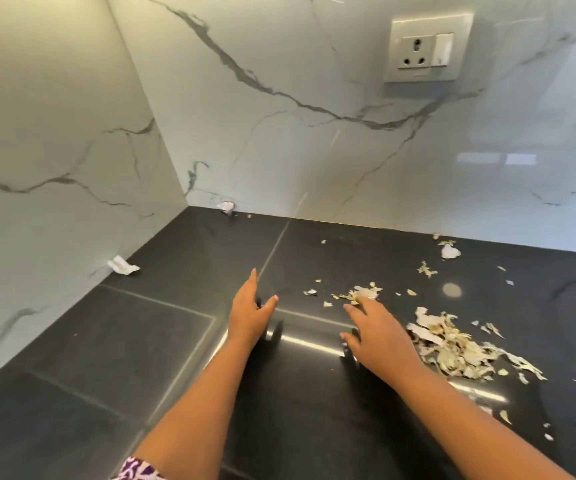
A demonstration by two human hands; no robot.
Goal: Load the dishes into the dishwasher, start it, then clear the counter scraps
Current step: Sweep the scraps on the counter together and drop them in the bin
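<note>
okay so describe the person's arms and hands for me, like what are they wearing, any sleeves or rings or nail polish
Both forearms are bare, with no watch, bracelet or rings visible on the left hand or the right hand. The nails look fairly long with a pale pinkish finish. At the bottom edge by the left arm, a bit of white fabric with a purple pattern shows, probably a sleeve.

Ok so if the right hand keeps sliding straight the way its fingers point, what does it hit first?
The right hand points up and slightly left, with its fingertips already at the small clump of peel scraps. That clump would be met first; beyond it the dark counter looks free to the wall, though depth is unclear.
</note>
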